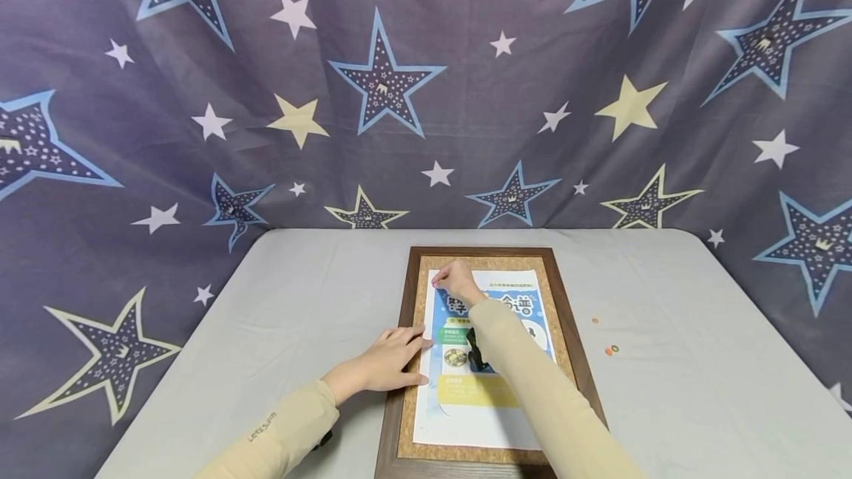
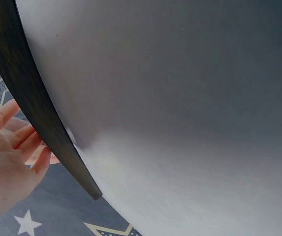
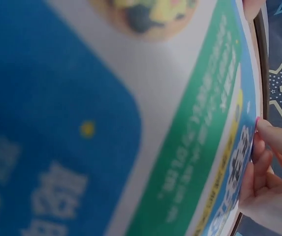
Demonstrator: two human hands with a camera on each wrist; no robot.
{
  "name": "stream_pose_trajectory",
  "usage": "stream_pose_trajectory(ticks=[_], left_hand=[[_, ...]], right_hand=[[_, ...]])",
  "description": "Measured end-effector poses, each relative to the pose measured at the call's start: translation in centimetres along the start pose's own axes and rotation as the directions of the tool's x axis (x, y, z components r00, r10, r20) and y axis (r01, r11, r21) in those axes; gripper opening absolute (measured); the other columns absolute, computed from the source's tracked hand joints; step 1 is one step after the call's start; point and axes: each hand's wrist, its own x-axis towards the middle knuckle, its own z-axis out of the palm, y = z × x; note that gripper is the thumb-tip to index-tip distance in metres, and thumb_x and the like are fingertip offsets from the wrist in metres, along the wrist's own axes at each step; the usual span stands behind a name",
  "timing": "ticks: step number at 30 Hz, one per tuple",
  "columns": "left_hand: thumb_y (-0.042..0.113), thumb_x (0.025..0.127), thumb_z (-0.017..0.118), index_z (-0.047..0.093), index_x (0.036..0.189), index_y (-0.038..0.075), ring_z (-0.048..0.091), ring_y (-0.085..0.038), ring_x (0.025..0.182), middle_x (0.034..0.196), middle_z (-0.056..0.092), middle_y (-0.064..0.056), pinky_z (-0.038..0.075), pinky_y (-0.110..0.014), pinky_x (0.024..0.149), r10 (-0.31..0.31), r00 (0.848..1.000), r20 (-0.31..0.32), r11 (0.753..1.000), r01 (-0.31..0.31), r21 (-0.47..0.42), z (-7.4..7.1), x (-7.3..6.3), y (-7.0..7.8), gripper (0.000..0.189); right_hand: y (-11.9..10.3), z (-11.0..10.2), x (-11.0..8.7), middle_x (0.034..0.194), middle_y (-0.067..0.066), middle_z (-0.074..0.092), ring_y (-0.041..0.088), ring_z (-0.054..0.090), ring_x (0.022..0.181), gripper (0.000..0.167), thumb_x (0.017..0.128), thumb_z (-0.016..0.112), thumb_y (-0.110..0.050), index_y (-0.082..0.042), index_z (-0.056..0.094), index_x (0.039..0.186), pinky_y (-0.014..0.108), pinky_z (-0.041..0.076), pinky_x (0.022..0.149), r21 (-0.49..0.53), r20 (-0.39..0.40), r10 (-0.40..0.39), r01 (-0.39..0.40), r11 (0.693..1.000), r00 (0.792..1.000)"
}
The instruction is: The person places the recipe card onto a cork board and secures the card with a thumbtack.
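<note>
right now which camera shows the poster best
The head view: most of the poster shows, lying on the cork board, though the right hand and sleeve cover part. The right wrist view gives only a close, slanted, partly blurred section; the left wrist view shows the wooden frame but none of the poster.

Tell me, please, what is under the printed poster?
A framed corkboard lies there, showing on all sides around the poster; its middle is covered and cannot be seen.

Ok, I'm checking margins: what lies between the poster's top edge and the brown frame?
A cork strip, partly hidden by the right hand, in the head view.
</note>
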Motion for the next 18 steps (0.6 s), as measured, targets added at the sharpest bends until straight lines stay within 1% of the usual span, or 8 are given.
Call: stream_pose_trajectory(ticks=[3,4,6,11,12,14,15,18], left_hand=[[0.046,0.085,0.05,0.043,0.131,0.009,0.028,-0.028,0.127,0.141,0.028,-0.016,0.023,-0.045,0.099,-0.008,1.0,0.006,1.0,0.008,0.009,0.1,0.0,-0.1,0.059],[0.046,0.085,0.05,0.043,0.131,0.01,0.027,-0.028,0.127,0.141,0.028,-0.016,0.023,-0.045,0.099,-0.01,1.0,0.008,1.0,0.01,0.006,0.1,0.1,-0.1,0.059],[0.046,0.085,0.051,0.043,0.131,0.01,0.027,-0.028,0.127,0.141,0.028,-0.016,0.023,-0.045,0.099,-0.012,1.0,0.01,1.0,0.012,0.0,0.0,0.1,0.0,0.059],[0.047,0.085,0.051,0.043,0.131,0.009,0.027,-0.028,0.128,0.141,0.028,-0.016,0.023,-0.045,0.099,-0.009,1.0,0.012,1.0,0.009,-0.006,-0.1,0.0,0.1,0.059],[0.047,0.085,0.051,0.043,0.131,0.009,0.027,-0.028,0.128,0.141,0.028,-0.016,0.023,-0.045,0.1,-0.008,1.0,0.012,1.0,0.008,-0.006,-0.1,0.0,0.1,0.059],[0.047,0.085,0.051,0.043,0.13,0.009,0.027,-0.028,0.128,0.141,0.028,-0.016,0.023,-0.045,0.1,-0.006,1.0,0.012,1.0,0.006,-0.006,-0.1,0.0,0.1,0.059],[0.047,0.085,0.051,0.043,0.13,0.009,0.027,-0.028,0.128,0.141,0.028,-0.016,0.023,-0.045,0.1,-0.005,1.0,0.013,1.0,0.005,-0.006,-0.1,0.0,0.1,0.059],[0.047,0.085,0.051,0.043,0.131,0.009,0.027,-0.028,0.128,0.14,0.028,-0.016,0.023,-0.045,0.1,-0.003,1.0,0.014,1.0,0.003,-0.001,-0.1,0.1,0.1,0.059]], right_hand=[[-0.2,-0.2,-0.2,0.079,-0.001,0.069,0.014,0.06,0.073,0.012,0.071,0.074,-0.024,-0.013,0.073,0.077,0.027,0.045,0.068,0.046,0.039,0.011,-0.012,0.999,0.999],[-0.1,-0.2,-0.3,0.078,0.0,0.068,0.014,0.06,0.069,0.011,0.071,0.074,-0.021,-0.012,0.073,0.078,0.026,0.045,0.063,0.063,0.037,-0.012,0.01,0.998,0.999],[-0.8,-1.0,-1.0,0.082,0.003,0.068,0.015,0.06,0.07,0.017,0.073,0.073,-0.023,-0.011,0.072,0.084,0.028,0.047,0.063,0.091,0.097,-0.007,-0.002,0.996,0.995],[-2.5,-3.0,-2.8,0.075,-0.002,0.067,0.009,0.058,0.059,0.012,0.075,0.069,-0.019,-0.015,0.071,0.086,0.023,0.046,0.055,0.109,0.133,-0.131,0.117,0.987,0.982],[-3.7,-3.9,-3.5,0.075,-0.003,0.067,0.009,0.058,0.058,0.012,0.075,0.068,-0.018,-0.015,0.071,0.087,0.022,0.046,0.055,0.114,0.151,-0.132,0.115,0.987,0.98],[-7.3,-6.2,-5.4,0.079,0.002,0.068,0.014,0.06,0.062,0.016,0.077,0.065,-0.013,-0.012,0.07,0.092,0.026,0.048,0.06,0.1,0.192,-0.06,0.042,0.994,0.98],[-8.1,-7.1,-6.1,0.078,0.001,0.067,0.013,0.06,0.061,0.016,0.078,0.065,-0.017,-0.013,0.07,0.092,0.025,0.047,0.058,0.129,0.198,-0.09,0.065,0.989,0.976],[-13.3,-10.4,-9.0,0.087,0.01,0.067,0.019,0.061,0.071,0.019,0.08,0.063,-0.01,-0.003,0.068,0.096,0.029,0.049,0.066,0.084,0.238,-0.021,0.0,0.996,0.971]])
